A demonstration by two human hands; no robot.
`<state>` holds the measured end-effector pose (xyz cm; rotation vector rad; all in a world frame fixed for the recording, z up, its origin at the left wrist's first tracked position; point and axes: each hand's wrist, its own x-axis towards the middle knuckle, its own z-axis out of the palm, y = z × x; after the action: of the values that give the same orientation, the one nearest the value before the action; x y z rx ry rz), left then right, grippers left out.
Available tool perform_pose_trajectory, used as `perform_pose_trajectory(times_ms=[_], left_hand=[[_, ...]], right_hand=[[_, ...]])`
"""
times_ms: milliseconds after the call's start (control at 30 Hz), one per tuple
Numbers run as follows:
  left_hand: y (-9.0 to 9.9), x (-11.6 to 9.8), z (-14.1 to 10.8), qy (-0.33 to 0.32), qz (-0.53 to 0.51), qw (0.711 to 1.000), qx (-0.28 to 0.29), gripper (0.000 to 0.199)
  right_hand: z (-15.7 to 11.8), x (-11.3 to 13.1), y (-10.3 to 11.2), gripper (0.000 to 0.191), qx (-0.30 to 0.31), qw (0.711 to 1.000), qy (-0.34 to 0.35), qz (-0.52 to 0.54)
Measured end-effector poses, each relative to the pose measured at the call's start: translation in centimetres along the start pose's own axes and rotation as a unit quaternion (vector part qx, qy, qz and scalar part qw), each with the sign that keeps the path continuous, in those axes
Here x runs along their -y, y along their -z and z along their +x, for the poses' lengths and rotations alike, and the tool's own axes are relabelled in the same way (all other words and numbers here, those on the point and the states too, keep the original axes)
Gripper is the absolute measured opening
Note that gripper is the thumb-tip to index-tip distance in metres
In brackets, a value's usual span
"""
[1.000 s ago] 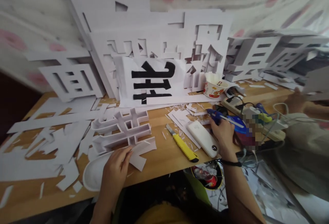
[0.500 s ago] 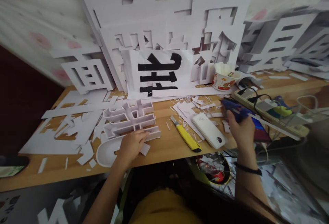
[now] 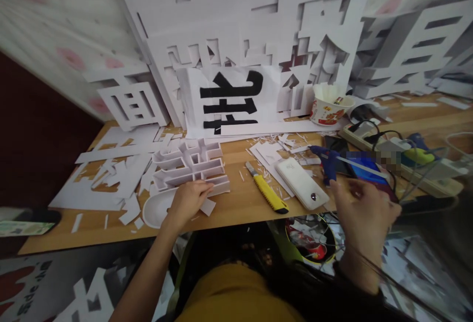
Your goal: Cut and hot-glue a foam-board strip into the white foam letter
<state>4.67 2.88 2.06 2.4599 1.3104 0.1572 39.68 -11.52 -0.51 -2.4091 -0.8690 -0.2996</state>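
A white foam-board character (image 3: 192,166) with raised walls lies on the desk, left of centre. My left hand (image 3: 188,202) is closed at its near edge, fingers pinching one of the walls. My right hand (image 3: 364,208) is over the right front edge of the desk, thumb and fingers apart, with nothing seen between them. Just beyond its thumb lies a blue glue gun (image 3: 328,163), its nozzle toward the left. A lit phone (image 3: 369,171) lies to the right of the gun. Between my hands are a yellow utility knife (image 3: 268,194) and a white power bank (image 3: 301,184).
A paper sheet with a black character (image 3: 231,97) leans at the back against cut foam boards (image 3: 166,21). A paper cup (image 3: 330,107) and a power strip (image 3: 354,137) with cables stand right. Foam scraps (image 3: 107,184) cover the left; a bin (image 3: 310,238) sits below the edge.
My right hand has let go of the glue gun and drawn back toward me, to the right. My left hand stays on the foam-board character. The view has shifted slightly.
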Motion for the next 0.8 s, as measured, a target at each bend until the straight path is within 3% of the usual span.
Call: perform_pose_trajectory(times_ms=[100, 200, 333, 467, 633, 700, 800], left_hand=[[0.0, 0.1, 0.0, -0.006, 0.000, 1.000, -0.002, 0.028], [-0.1, 0.1, 0.0, -0.015, -0.004, 1.000, -0.010, 0.028], [-0.3, 0.1, -0.1, -0.020, -0.013, 0.999, -0.022, 0.028], [-0.3, 0.0, -0.1, -0.023, -0.022, 0.999, -0.027, 0.028], [-0.4, 0.1, -0.1, -0.017, -0.039, 0.999, -0.025, 0.029], [-0.5, 0.2, -0.1, -0.013, -0.048, 0.998, -0.024, 0.028], [-0.5, 0.2, -0.1, -0.007, -0.070, 0.997, -0.028, 0.026]], right_hand=[[-3.5, 1.6, 1.0, 0.045, 0.024, 0.993, 0.034, 0.110], [-6.1, 3.9, -0.4, 0.035, 0.104, 0.973, 0.099, 0.180], [-8.2, 6.3, -3.2, 0.029, 0.164, 0.968, 0.160, 0.106], [-8.9, 6.8, -4.5, 0.036, 0.183, 0.970, 0.159, 0.000], [-8.3, 6.9, -4.7, 0.031, 0.229, 0.957, 0.180, -0.006], [-8.1, 7.0, -4.4, 0.034, 0.236, 0.959, 0.157, 0.025], [-8.1, 7.0, -3.4, 0.040, 0.258, 0.943, 0.087, 0.191]])
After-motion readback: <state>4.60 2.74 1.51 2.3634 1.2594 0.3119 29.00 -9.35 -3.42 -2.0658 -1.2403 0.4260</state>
